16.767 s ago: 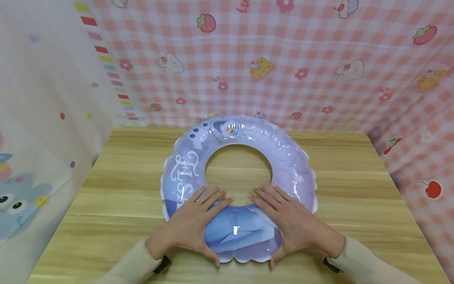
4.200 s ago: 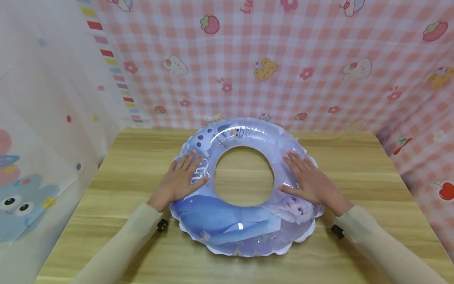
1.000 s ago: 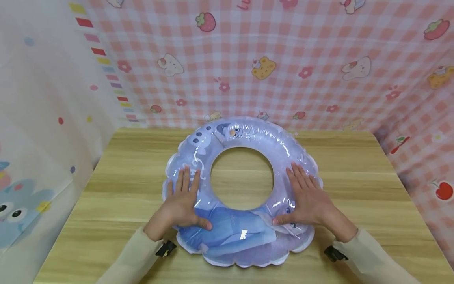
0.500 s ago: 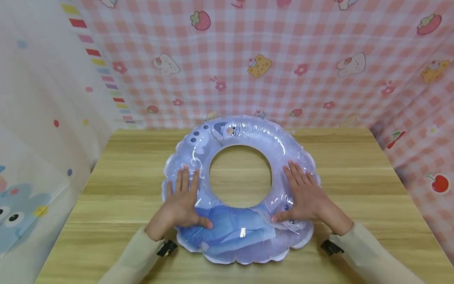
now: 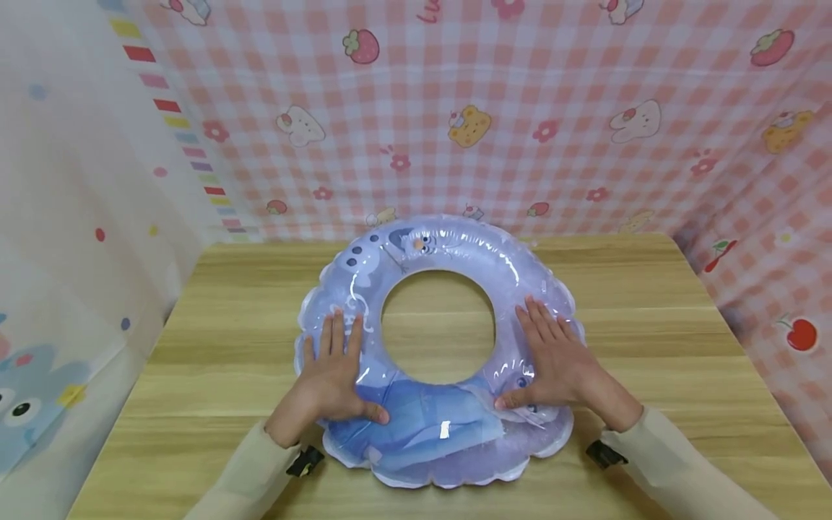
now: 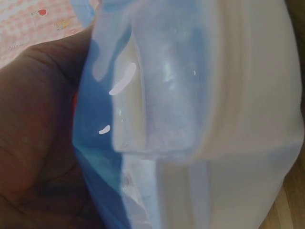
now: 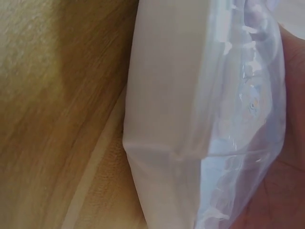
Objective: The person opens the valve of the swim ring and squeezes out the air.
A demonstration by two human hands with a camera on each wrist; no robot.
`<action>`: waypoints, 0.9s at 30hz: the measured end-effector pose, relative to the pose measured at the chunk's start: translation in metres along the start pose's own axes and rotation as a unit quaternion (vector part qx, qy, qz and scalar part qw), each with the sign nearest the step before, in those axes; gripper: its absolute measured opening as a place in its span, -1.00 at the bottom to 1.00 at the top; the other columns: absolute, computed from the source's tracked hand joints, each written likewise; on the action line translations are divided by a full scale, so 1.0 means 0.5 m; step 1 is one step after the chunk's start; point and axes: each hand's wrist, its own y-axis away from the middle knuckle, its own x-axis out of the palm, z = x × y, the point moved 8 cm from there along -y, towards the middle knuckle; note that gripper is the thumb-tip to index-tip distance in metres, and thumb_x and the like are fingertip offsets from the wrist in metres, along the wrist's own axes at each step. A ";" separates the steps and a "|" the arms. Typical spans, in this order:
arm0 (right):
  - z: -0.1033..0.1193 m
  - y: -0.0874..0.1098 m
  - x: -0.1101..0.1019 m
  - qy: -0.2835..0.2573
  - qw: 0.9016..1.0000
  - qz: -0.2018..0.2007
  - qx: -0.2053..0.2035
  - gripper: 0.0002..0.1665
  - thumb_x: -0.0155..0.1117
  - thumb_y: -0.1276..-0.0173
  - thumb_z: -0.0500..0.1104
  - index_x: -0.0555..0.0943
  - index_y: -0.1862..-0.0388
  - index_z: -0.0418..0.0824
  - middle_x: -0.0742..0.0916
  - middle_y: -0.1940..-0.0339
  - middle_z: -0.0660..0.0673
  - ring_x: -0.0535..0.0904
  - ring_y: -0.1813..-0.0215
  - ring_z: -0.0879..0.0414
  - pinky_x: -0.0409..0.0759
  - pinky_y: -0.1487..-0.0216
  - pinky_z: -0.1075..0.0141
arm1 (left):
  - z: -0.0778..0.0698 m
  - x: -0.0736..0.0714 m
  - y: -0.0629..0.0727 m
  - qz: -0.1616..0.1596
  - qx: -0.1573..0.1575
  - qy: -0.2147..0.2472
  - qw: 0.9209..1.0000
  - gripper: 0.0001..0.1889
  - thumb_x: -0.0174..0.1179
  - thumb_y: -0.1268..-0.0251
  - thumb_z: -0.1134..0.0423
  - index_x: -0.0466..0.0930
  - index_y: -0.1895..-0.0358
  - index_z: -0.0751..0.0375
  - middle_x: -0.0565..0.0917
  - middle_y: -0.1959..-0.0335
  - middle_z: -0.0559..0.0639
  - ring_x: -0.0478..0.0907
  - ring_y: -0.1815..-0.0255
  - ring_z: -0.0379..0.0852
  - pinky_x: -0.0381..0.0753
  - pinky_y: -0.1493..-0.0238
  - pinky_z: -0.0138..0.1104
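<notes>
An inflated swim ring (image 5: 442, 426), shiny blue and lilac with a scalloped seam, lies flat on the wooden table. My left hand (image 5: 331, 383) rests with spread, straight fingers on its left side, covering part of the printed lettering. On the right side my right hand (image 5: 555, 368) presses down the same way, its thumb near the printed figure's head. Up close in the left wrist view, the palm (image 6: 33, 129) lies along the ring's bulging blue side. The right wrist view shows the ring's pale lower wall (image 7: 167, 95) next to the wood, with the right palm against the far side.
The wooden table (image 5: 214, 347) shows around the ring and through its hole. Behind it hangs a pink checked cloth (image 5: 416, 94), with a white dotted cloth (image 5: 78, 173) on the left. Black wrist straps (image 5: 304, 461) sit at both cuffs.
About four seconds ago the hands lay a little farther up the ring; earlier still, both gripped its near part around the blue print. Over the last second the hands have stayed put.
</notes>
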 end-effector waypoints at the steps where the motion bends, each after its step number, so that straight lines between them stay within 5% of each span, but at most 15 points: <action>1: -0.001 -0.001 0.002 0.001 1.000 0.000 0.000 0.88 0.30 0.27 0.81 -0.19 -0.68 -0.38 -0.09 -0.71 -0.41 -0.18 -0.72 -0.35 -0.11 -0.64 -0.33 | 0.000 0.002 0.000 0.000 0.000 0.000 1.000 0.71 0.59 0.42 -0.46 -0.46 -0.67 0.24 -0.49 -0.65 0.42 -0.53 -0.68 0.39 -0.36 -0.53 0.47; 27: 0.002 -0.001 0.005 -0.012 1.000 -0.018 -0.003 0.89 0.30 0.29 0.81 -0.18 -0.69 -0.36 -0.10 -0.72 -0.40 -0.18 -0.72 -0.35 -0.12 -0.63 -0.35 | 0.006 0.012 -0.004 -0.014 0.001 0.003 1.000 0.73 0.58 0.45 -0.48 -0.47 -0.67 0.22 -0.50 -0.64 0.42 -0.54 -0.68 0.40 -0.37 -0.51 0.48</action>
